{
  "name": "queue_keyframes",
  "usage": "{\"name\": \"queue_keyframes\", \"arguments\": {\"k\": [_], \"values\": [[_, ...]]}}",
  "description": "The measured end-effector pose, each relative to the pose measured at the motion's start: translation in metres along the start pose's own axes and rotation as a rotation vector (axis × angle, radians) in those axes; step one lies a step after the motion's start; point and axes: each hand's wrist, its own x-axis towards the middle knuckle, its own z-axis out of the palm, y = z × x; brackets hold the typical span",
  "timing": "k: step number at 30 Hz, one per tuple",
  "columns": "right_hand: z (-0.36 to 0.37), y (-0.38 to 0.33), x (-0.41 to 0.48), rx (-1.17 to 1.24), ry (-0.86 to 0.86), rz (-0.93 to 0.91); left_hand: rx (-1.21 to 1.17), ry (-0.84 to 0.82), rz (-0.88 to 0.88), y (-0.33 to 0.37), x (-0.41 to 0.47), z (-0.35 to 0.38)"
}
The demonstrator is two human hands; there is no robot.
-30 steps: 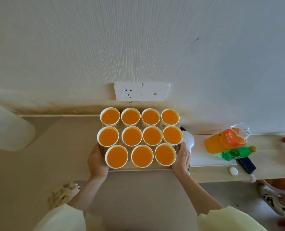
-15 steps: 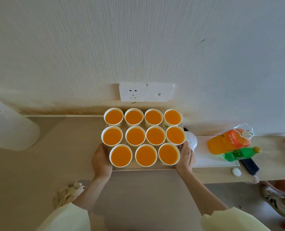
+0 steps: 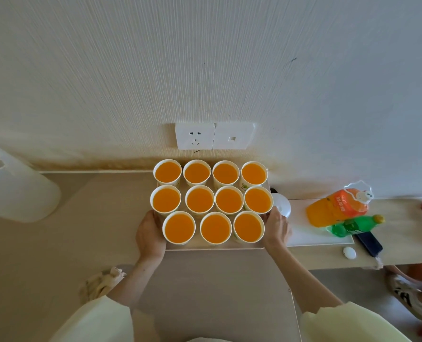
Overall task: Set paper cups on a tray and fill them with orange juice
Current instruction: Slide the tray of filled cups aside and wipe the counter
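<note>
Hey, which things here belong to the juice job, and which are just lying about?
Job: eleven filled paper cups, tray, orange juice bottle, left hand and right hand gripping the tray.
Lying about: green bottle, black phone, white plastic container, crumpled cloth, wall socket.

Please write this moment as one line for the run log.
cups: eleven, all filled, on tray | left hand: holds tray's left edge | right hand: holds tray's right edge | juice bottle: right, apart

Bare counter (image 3: 94,218) left of tray (image 3: 215,247); white dome (image 3: 282,206) crowds right side, perhaps touching.
</note>
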Motion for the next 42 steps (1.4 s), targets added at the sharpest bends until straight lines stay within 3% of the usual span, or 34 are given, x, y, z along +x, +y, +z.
{"name": "queue_keyframes", "arguments": {"k": [10,33,42], "values": [[0.002,0.004,-0.001,0.126,-0.007,-0.063,0.364,-0.077,0.020,0.019,0.009,-0.016],[-0.007,0.023,-0.040,0.311,0.051,0.033,0.367,-0.116,-0.028,-0.001,-0.016,-0.046],[-0.005,0.032,-0.110,0.257,0.061,0.188,0.607,-0.003,0.243,-0.060,-0.066,-0.080]]}}
